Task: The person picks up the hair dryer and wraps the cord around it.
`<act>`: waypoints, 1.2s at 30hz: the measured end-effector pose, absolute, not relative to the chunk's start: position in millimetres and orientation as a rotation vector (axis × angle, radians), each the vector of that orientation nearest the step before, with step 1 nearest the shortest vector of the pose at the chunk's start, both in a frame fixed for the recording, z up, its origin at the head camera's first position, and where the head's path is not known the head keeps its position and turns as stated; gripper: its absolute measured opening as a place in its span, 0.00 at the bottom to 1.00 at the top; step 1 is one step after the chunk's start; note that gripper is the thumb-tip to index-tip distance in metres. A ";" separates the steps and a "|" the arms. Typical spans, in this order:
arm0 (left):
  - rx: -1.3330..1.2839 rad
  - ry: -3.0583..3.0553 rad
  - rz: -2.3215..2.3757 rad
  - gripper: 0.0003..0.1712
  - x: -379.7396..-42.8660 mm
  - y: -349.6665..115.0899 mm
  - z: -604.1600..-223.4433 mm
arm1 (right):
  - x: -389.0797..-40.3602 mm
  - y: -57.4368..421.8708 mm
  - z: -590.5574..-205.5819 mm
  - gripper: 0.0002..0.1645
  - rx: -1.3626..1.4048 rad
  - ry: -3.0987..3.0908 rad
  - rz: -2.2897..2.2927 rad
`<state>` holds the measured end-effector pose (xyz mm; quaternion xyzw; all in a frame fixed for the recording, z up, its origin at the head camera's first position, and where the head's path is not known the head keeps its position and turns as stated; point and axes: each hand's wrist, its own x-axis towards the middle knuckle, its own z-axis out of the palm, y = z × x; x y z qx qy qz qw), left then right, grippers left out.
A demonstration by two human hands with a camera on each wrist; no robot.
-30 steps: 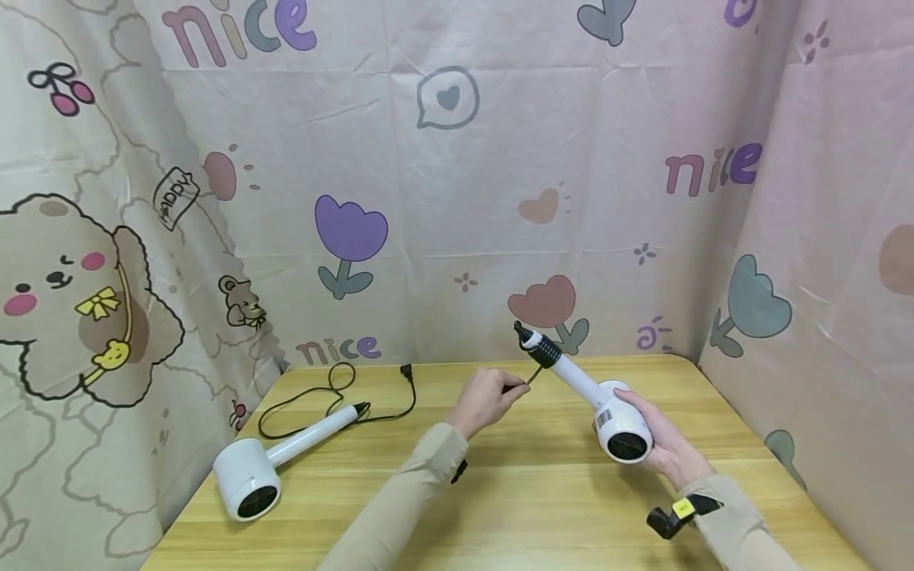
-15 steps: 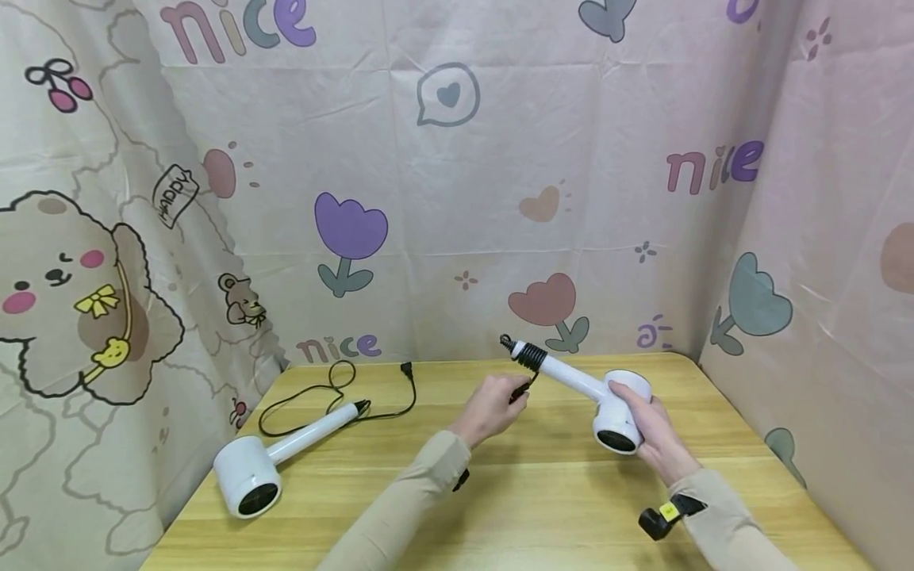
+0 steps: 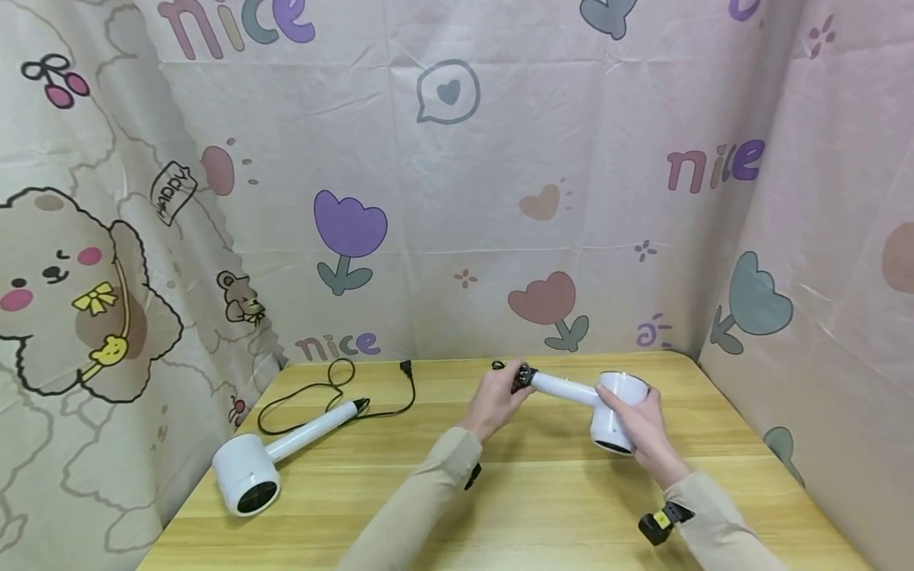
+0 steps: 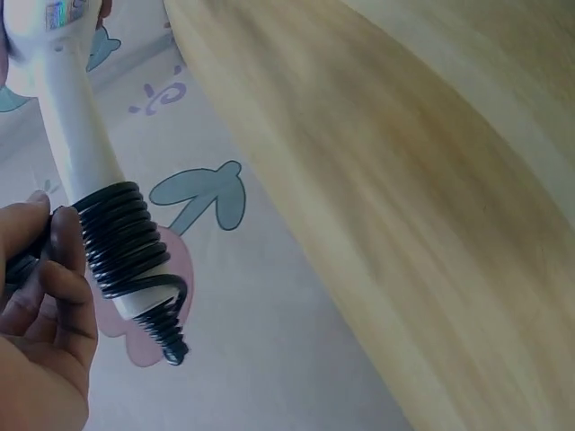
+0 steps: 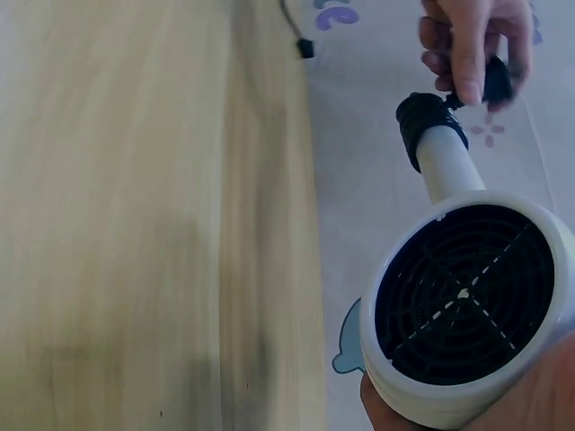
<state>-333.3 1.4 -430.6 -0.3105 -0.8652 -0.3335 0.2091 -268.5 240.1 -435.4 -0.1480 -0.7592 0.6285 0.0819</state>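
Observation:
A white hair dryer point(image 3: 567, 388) is held above the table by my right hand point(image 3: 644, 424), which grips its round head. In the right wrist view the black grille point(image 5: 463, 296) of the head faces the camera. Black cord point(image 4: 117, 238) is wound in several tight coils round the far end of the handle. My left hand point(image 3: 493, 403) is at that end and pinches the cord's loose part; a dark plug-like end point(image 5: 497, 81) shows at its fingers in the right wrist view.
A second white hair dryer point(image 3: 246, 476) lies on the wooden table point(image 3: 543, 515) at the left. Its black cord point(image 3: 296, 392) spreads loosely behind it, with the plug point(image 3: 406, 369) near the back edge. A printed curtain point(image 3: 443, 198) encloses the back and sides.
The held dryer has turned from a steep slant to nearly level, its head rotating in my right hand. My left hand has moved slightly right and up, close against the coiled cord.

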 end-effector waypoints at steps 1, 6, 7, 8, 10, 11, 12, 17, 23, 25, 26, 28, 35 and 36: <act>-0.860 -2.422 -0.925 0.12 -334.2 2.1 -431.6 | -268.2 239.8 -436.2 0.65 -0.434 -2.289 1.850; -0.810 -2.526 -0.837 0.12 -337.8 4.9 -439.8 | -267.7 242.9 -440.0 0.68 -0.400 -2.375 1.772; -0.792 -2.542 -0.822 0.14 -338.2 5.9 -441.9 | -267.9 244.8 -441.3 0.68 -0.396 -2.380 1.773; -0.778 -2.556 -0.818 0.17 -338.7 7.0 -443.9 | -268.3 247.1 -443.1 0.68 -0.394 -2.386 1.776; -0.760 -2.583 -0.810 0.22 -339.7 9.8 -447.6 | -269.0 252.1 -446.7 0.68 -0.393 -2.394 1.795; -0.756 -2.597 -0.813 0.24 -339.9 11.2 -449.3 | -269.1 254.5 -448.4 0.67 -0.390 -2.396 1.806; -0.758 -2.605 -0.815 0.24 -340.0 12.7 -451.0 | -269.5 257.0 -450.4 0.66 -0.390 -2.403 1.811; -0.765 -2.662 -0.757 0.25 -339.0 19.7 -460.2 | -271.5 266.7 -458.4 0.63 -0.364 -2.445 1.812; -0.730 -2.734 -0.704 0.27 -336.7 27.0 -469.0 | -274.1 277.2 -465.6 0.60 -0.323 -2.521 1.756; -0.733 -2.743 -0.711 0.25 -335.3 28.9 -469.0 | -275.3 281.9 -467.3 0.59 -0.316 -2.548 1.729; -0.736 -2.744 -0.715 0.24 -334.7 29.7 -468.7 | -276.3 284.4 -468.0 0.59 -0.318 -2.562 1.715; -0.749 -2.745 -0.710 0.20 -333.6 31.5 -467.9 | -277.9 289.1 -468.5 0.58 -0.316 -2.587 1.698; -0.774 -2.728 -0.664 0.18 -331.1 36.1 -466.9 | -284.0 299.9 -471.1 0.48 -0.324 -2.641 1.738; -0.775 -2.729 -0.659 0.18 -331.2 36.9 -467.0 | -284.7 301.3 -471.5 0.46 -0.326 -2.649 1.756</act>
